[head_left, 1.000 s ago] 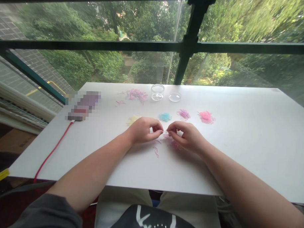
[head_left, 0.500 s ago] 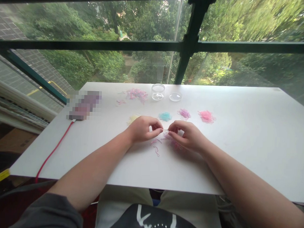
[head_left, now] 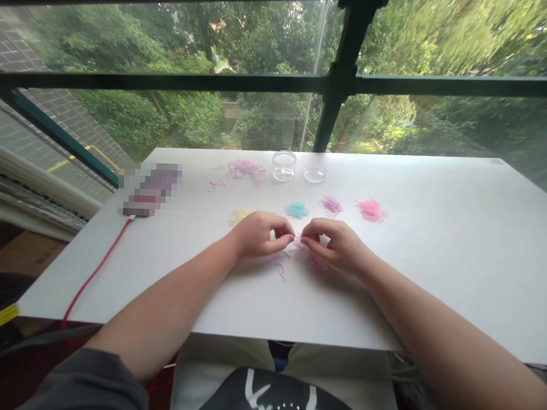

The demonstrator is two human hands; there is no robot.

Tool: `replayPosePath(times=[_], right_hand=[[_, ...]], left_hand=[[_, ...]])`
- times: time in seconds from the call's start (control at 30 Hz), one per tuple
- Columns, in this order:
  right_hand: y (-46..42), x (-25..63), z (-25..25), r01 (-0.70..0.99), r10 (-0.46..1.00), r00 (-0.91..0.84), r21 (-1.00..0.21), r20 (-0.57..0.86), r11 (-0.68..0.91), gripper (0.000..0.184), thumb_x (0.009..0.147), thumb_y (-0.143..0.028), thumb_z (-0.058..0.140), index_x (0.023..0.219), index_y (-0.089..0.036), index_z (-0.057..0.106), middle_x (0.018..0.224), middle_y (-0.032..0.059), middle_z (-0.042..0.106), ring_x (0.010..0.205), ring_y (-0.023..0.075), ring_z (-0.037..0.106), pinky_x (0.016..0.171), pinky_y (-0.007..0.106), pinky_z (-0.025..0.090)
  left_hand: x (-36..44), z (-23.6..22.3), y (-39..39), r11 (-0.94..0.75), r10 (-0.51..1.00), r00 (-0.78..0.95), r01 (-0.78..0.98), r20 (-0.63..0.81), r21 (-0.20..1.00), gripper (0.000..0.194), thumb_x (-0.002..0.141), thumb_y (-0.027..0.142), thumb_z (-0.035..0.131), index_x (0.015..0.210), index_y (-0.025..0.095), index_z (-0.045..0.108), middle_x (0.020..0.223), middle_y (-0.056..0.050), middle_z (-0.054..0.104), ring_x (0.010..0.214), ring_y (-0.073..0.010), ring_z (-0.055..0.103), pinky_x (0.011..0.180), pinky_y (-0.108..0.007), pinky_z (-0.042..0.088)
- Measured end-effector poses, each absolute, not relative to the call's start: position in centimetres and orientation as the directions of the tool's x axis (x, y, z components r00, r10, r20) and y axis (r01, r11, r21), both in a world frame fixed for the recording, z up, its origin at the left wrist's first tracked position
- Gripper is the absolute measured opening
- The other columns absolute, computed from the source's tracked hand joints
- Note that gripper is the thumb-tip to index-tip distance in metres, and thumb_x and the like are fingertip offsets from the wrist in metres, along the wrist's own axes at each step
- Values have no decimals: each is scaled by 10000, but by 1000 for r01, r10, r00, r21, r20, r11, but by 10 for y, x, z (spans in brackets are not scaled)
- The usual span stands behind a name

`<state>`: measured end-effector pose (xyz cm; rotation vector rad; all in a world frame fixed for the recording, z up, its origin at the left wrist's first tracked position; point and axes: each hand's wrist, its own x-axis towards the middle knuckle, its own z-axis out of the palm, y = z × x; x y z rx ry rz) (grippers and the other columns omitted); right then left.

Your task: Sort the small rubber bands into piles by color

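Over the middle of the white table, my left hand and my right hand face each other, thumb and forefinger pinched on both. A thin pale rubber band shows faintly in the narrow gap between the fingertips. Beneath and beside my right hand lies a loose heap of pink and purple rubber bands, partly hidden by it. One pinkish band lies apart, nearer me. Yellow rubber bands sit just behind my left hand, partly covered. Behind the hands is a turquoise pile.
Farther right are a purple pile and a pink pile. A mixed pile lies at the back, beside a clear round jar and its clear lid. A blurred-out phone-like object with a red cable is at left.
The pale band between my fingertips was a clearer straight line before and is fainter now. Both hands have barely moved; the piles stay where they were.
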<state>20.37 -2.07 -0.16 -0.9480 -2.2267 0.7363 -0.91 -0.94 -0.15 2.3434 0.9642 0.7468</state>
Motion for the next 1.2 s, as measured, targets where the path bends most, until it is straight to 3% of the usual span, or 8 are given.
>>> replayPosePath(times=[1.2], right_hand=[[-21, 204, -5, 414, 768, -571, -706, 290, 575, 67, 766, -118, 540, 738, -178, 553, 656, -16, 545, 605, 97, 488, 570, 219, 401]], left_hand=[[-9, -3, -9, -599, 746, 614, 450, 258, 662, 90, 769, 220, 592, 766, 159, 659, 672, 7, 655, 612, -85, 565, 585, -195, 416]])
